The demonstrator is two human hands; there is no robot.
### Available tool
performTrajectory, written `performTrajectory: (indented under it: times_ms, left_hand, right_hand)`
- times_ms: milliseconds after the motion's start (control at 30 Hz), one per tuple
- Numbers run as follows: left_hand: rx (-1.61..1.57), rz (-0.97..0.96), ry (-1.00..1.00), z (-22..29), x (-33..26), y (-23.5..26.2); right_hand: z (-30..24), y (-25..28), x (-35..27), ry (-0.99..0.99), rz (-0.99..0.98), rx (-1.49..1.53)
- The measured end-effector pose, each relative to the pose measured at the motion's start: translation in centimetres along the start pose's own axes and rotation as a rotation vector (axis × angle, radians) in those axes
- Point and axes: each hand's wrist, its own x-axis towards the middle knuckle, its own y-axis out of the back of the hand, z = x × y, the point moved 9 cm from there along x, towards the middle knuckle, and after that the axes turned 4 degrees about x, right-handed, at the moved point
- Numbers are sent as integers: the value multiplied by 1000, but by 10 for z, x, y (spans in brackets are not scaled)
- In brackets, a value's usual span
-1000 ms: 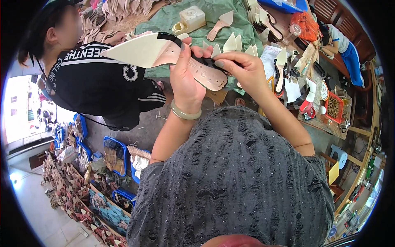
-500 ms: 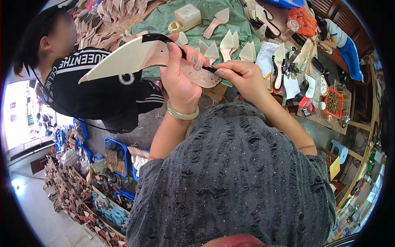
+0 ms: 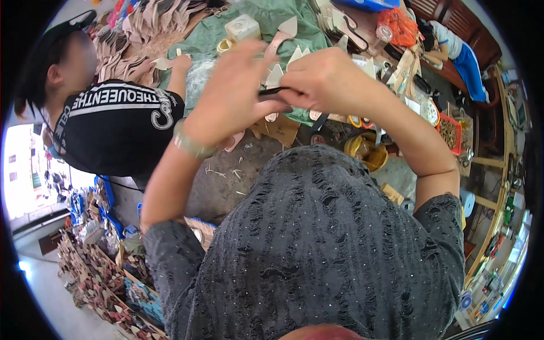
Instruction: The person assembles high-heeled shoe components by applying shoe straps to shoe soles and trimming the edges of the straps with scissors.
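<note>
My right hand [image 3: 326, 79] is closed, its fingers pinching a thin black strip [image 3: 272, 91] above the table's near edge. Close by on its left, my left hand [image 3: 226, 93] is raised and smeared by motion, its thumb near the strip. Whether its fingers grip anything is unclear. Most of the strip, and any piece joined to it, is hidden by the hands. Beyond them, cream-and-pink shoe upper pieces [image 3: 281, 37] lie on a green cloth [image 3: 198, 39].
A person in a black shirt [image 3: 124, 127] works at the left, and another person [image 3: 453, 45] leans at the far right. A white plastic container [image 3: 242, 27] stands on the cloth. A yellow bucket [image 3: 365, 153] is below the table; a red basket [image 3: 450, 135] sits right.
The large cream-and-pink shoe upper with black edging, earlier plain in my left hand, no longer shows clearly. My left hand has shifted left and blurred; my right hand has risen slightly and turned.
</note>
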Motion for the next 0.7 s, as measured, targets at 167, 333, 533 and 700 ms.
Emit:
performTrajectory:
  times_ms: [167, 333, 533, 700]
  left_hand:
    - [-509, -547, 487, -28, -13, -31]
    - [-701, -592, 638, -13, -15, -29]
    - [-875, -414, 566, 6, 9, -9]
    - [-1243, -162, 618, -7, 27, -21]
  right_hand:
    - [41, 2, 17, -417, -278, 367]
    - [64, 2, -20, -624, 104, 1384]
    - [68, 70, 2, -609, 174, 1272]
    - [101, 65, -7, -612, 282, 1292]
